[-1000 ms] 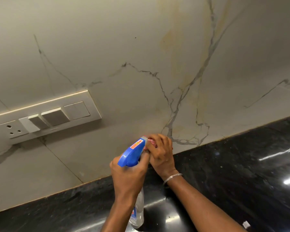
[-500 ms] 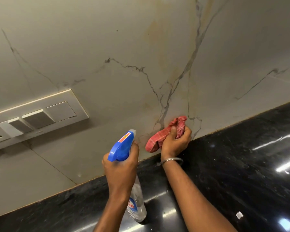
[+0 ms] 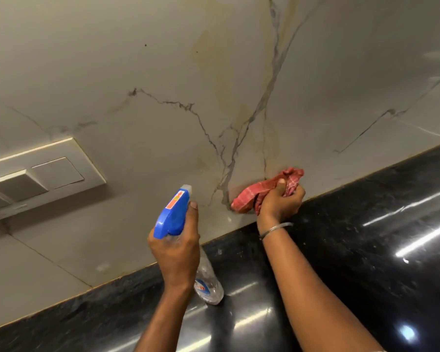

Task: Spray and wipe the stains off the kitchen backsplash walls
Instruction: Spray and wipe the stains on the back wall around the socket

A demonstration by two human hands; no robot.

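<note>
The pale marble-look backsplash wall [image 3: 137,59] carries grey veins and yellowish-brown stains [image 3: 221,80] running down its middle. My left hand [image 3: 175,250] grips a clear spray bottle [image 3: 208,283] by its neck, and the blue trigger head [image 3: 172,214] points at the wall. My right hand [image 3: 280,199] holds a bunched red checked cloth [image 3: 249,194] and presses it against the wall just above the counter edge, right of a dark vein.
A black glossy stone countertop [image 3: 366,250] runs along the wall's lower edge. A white switch and socket plate [image 3: 43,174] is set in the wall at the left. A metal bangle [image 3: 277,228] sits on my right wrist.
My right hand left the bottle's nozzle and carried the red cloth to the right along the wall's base. The left hand keeps its hold on the bottle.
</note>
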